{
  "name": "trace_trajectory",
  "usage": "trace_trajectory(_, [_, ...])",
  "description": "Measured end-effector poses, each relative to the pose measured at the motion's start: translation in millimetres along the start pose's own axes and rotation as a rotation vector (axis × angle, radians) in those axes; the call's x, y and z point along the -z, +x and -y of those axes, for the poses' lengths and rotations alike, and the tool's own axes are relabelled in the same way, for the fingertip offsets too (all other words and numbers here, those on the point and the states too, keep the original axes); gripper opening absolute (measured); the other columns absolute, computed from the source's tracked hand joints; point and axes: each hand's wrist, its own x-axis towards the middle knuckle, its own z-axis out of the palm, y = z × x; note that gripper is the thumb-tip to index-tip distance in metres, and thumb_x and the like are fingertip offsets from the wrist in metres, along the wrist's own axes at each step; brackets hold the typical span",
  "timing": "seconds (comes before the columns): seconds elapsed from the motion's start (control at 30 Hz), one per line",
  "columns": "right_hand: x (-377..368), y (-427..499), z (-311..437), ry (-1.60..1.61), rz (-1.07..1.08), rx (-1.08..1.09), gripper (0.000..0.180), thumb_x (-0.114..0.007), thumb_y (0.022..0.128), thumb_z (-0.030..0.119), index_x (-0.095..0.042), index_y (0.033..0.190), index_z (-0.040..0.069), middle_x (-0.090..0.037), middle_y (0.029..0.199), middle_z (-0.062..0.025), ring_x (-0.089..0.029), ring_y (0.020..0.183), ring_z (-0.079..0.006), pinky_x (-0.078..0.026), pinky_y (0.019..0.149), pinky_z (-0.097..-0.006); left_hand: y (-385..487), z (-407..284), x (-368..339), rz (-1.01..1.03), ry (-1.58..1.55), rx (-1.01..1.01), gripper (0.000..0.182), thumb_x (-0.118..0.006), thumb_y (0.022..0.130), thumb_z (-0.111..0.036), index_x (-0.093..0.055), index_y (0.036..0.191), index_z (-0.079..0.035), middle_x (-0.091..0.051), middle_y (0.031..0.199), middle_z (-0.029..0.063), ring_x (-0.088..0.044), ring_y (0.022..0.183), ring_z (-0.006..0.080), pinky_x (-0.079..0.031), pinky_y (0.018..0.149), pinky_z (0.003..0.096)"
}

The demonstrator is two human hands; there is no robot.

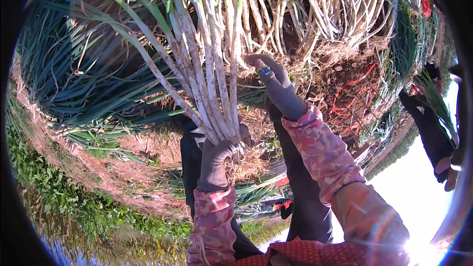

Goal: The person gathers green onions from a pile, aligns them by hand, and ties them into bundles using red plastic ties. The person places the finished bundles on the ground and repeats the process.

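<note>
My left hand, in a grey knit glove, is closed round a bunch of long green onions just above their roots. The white stalks fan upward and the stringy roots hang beside the glove. My right hand, gloved too and with a blue and yellow band on one digit, reaches to the root ends of a larger row of onions. Its fingertips are by the base of the stalks; whether they grip any is hidden. Pink camouflage sleeves cover both forearms.
Onions with dark green leaves lie heaped at left. Red twine lies loose on bare soil at right. My dark-trousered legs stand below the hands. Another person at far right is beside green leaves. Leafy plants edge the lower left.
</note>
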Motion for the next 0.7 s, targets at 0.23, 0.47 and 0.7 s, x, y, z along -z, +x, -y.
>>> trace_trajectory(0.23, [93.8,111.2,-114.0,-0.8,-0.52,-0.272,0.035,-0.072,0.088,0.035,-0.062,0.109,0.008,-0.07,0.091,-0.0123,-0.068,0.084,-0.0342,-0.054,0.079,-0.0435,-1.4,-2.6,-13.1,-0.016,-0.115,-0.046,0.063,-0.079,0.084,-0.019,-0.053,0.136,0.003,-0.066,0.114,0.0103,-0.064,0.098,0.0199,-0.051,0.082,0.0335])
trace_trajectory(0.47, [72.0,25.1,-83.2,0.087,-0.344,0.115,0.017,-0.054,0.104,0.017,-0.052,0.115,0.004,-0.057,0.085,-0.0011,-0.056,0.07,-0.0108,-0.049,0.064,-0.028,2.8,-4.1,-17.2,0.016,-0.052,-0.016,0.06,-0.079,0.082,-0.017,-0.055,0.133,0.005,-0.068,0.105,0.0087,-0.064,0.091,0.0183,-0.051,0.077,0.0295])
trace_trajectory(0.7, [47.9,-52.8,52.9,0.382,-0.137,-0.251,0.024,-0.051,0.107,0.027,-0.055,0.121,0.008,-0.047,0.072,0.0034,-0.039,0.053,-0.0042,-0.032,0.047,-0.0211,14.3,17.0,-24.2,0.174,-0.026,0.004,0.056,-0.075,0.086,-0.019,-0.053,0.13,0.006,-0.065,0.104,0.0088,-0.065,0.098,0.0242,-0.055,0.087,0.0392])
